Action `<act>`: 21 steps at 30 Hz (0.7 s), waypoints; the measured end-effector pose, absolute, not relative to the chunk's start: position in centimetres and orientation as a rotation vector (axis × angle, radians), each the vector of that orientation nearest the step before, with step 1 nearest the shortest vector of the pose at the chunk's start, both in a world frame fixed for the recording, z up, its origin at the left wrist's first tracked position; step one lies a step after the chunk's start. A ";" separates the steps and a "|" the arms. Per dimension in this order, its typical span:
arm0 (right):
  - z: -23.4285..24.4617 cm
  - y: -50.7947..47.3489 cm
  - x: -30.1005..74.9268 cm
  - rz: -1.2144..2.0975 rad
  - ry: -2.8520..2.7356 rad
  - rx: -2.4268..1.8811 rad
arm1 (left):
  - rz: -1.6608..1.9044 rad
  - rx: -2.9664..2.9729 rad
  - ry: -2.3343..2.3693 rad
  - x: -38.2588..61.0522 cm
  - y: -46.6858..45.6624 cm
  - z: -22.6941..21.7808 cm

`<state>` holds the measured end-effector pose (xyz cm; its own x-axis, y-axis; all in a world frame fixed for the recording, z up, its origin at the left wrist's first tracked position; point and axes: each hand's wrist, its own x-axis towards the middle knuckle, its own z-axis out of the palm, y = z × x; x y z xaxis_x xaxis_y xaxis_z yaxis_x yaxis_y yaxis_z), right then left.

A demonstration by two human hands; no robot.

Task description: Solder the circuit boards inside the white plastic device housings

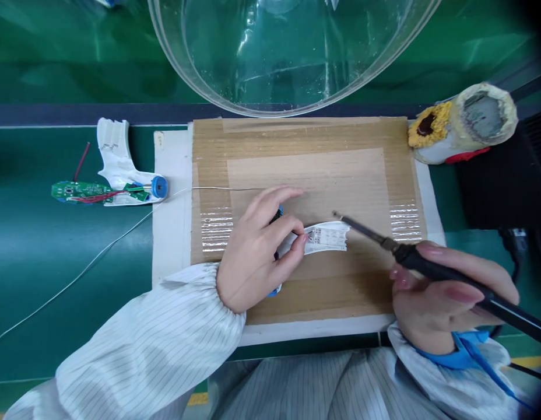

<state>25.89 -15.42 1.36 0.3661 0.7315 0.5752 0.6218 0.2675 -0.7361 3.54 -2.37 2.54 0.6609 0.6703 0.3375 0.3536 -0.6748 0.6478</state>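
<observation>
My left hand (253, 256) grips a white plastic device with blue ends (325, 237) over a taped cardboard mat (305, 169). Its flat white end sticks out to the right and carries small metal contacts. My right hand (436, 291) holds a black-handled soldering iron (441, 270) like a pen. The iron's metal tip (340, 217) hangs just left of the device's end, a short gap apart. A thin silver wire (227, 188), probably solder, runs across the mat to my left fingers.
A white plastic holder (115, 169) with a green circuit board (80, 191) and red wires stands left of the mat on the green bench. At upper right sits a brass-wool tip cleaner (465, 122). A clear plastic dome (279, 58) rises beyond the mat.
</observation>
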 end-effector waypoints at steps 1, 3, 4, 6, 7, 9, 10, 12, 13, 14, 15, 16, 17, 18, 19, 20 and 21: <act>1.3 -15.1 25.7 0.097 -1.316 -1.429 | 0.775 2.338 0.793 3.5 -2.4 2.6; 1.4 -14.4 25.3 0.184 -1.408 -1.514 | 0.777 2.342 0.792 3.6 -2.3 2.6; 1.5 -14.0 25.2 0.282 -1.496 -1.567 | 0.773 2.343 0.793 3.6 -2.3 2.6; 1.6 -13.6 25.2 0.413 -1.632 -1.581 | 0.764 2.343 0.794 3.6 -2.3 2.7; 1.6 -13.4 25.2 0.434 -1.679 -1.563 | 0.760 2.343 0.794 3.6 -2.3 2.7; 1.5 -13.3 25.2 0.407 -1.722 -1.540 | 0.765 2.340 0.793 3.6 -2.4 2.8; 1.4 -13.4 25.3 0.367 -1.719 -1.547 | 0.770 2.335 0.789 3.6 -2.4 2.8; 1.2 -13.7 25.4 0.286 -1.702 -1.572 | 0.788 2.317 0.778 3.5 -2.4 2.9; 1.3 -13.9 25.4 0.255 -1.695 -1.578 | 0.801 2.309 0.769 3.5 -2.4 2.9; 1.3 -14.1 25.5 0.230 -1.692 -1.579 | 0.816 2.306 0.757 3.5 -2.4 3.0; 1.4 -14.3 25.5 0.214 -1.694 -1.574 | 0.833 2.307 0.744 3.4 -2.4 3.1; 1.5 -14.5 25.6 0.203 -1.704 -1.564 | 0.854 2.311 0.732 3.4 -2.4 3.2; 1.6 -14.6 25.7 0.190 -1.720 -1.545 | 0.874 2.318 0.721 3.4 -2.4 3.3; 1.8 -14.7 25.7 0.173 -1.737 -1.521 | 0.892 2.324 0.709 3.3 -2.4 3.4; 1.9 -14.7 25.8 0.157 -1.756 -1.493 | 0.909 2.329 0.702 3.3 -2.4 3.4; 2.0 -14.7 25.9 0.143 -1.769 -1.468 | 0.923 2.330 0.696 3.2 -2.5 3.5; 2.1 -14.7 25.9 0.134 -1.782 -1.448 | 0.933 2.330 0.688 3.2 -2.5 3.5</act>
